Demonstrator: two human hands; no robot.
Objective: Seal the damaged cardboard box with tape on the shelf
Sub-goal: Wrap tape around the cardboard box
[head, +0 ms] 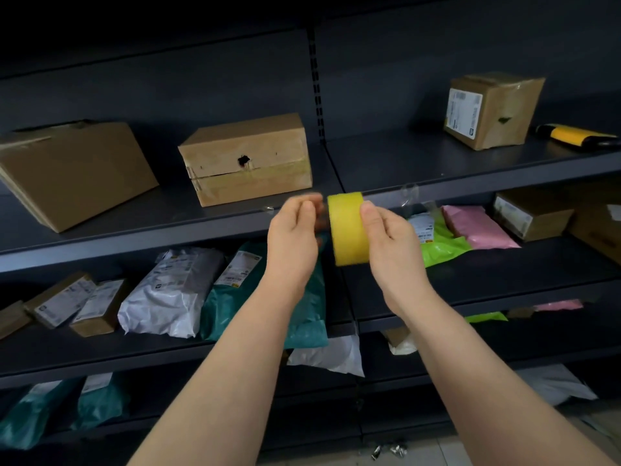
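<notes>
Tape roll (346,227): one, yellow, smooth broad band, held on edge at frame centre. Right hand (393,243) grips it, thumb on the band, fingers curled behind. Left hand (292,237) is at the roll's 9 o'clock with fingertips bunched; too blurred to tell whether they pinch tape. Damaged box (248,159): brown oblong cardboard with a ragged front hole, standing on the dark metal shelf (437,163) at 11 o'clock from the hands. Boxes there: three, including a plain box (74,173) at 9 o'clock and a labelled box (494,111) at 2 o'clock.

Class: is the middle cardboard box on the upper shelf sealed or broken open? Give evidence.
Broken open: the box has a dark hole in its front and a thin gap along the seam beside it.
</notes>
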